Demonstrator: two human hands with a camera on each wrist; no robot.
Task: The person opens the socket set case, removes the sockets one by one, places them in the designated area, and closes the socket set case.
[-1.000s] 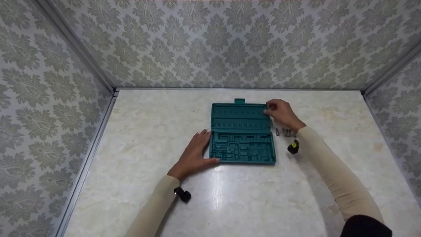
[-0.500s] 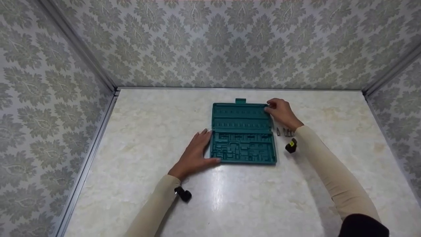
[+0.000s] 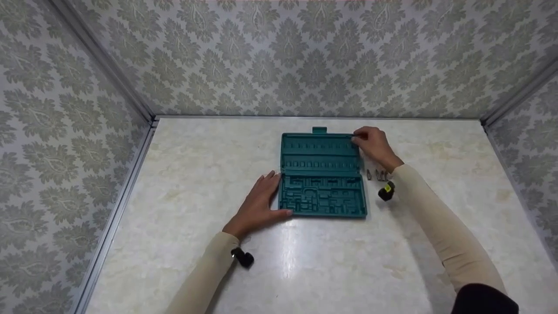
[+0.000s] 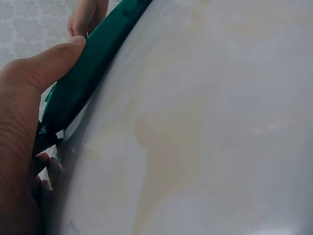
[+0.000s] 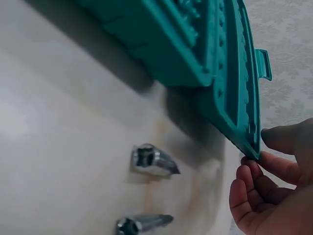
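Note:
An opened green plastic tool case [image 3: 322, 196] lies in the head view, its molded compartments facing up. Its lid [image 3: 320, 150] is folded back toward the wall, latch at the far edge. My left hand [image 3: 257, 203] rests against the near left corner, fingers straight along the side and thumb on the front edge. With thumb and forefinger, my right hand [image 3: 372, 141] pinches the lid's far right corner; in the right wrist view the lid [image 5: 239, 88] tilts up off the table. Beside the case lie several small shiny metal pieces [image 5: 155, 160], hollow at one end and pointed at the other.
The case stands on a pale marble-patterned table [image 3: 196, 174]. Patterned wall panels [image 3: 283, 56] rise behind and at both sides, with metal rails [image 3: 109, 87] at the corners. The right forearm reaches past the metal pieces.
The lid's far edge has risen slightly, with my right hand moving up along with it. My left hand and the case base stay where they were.

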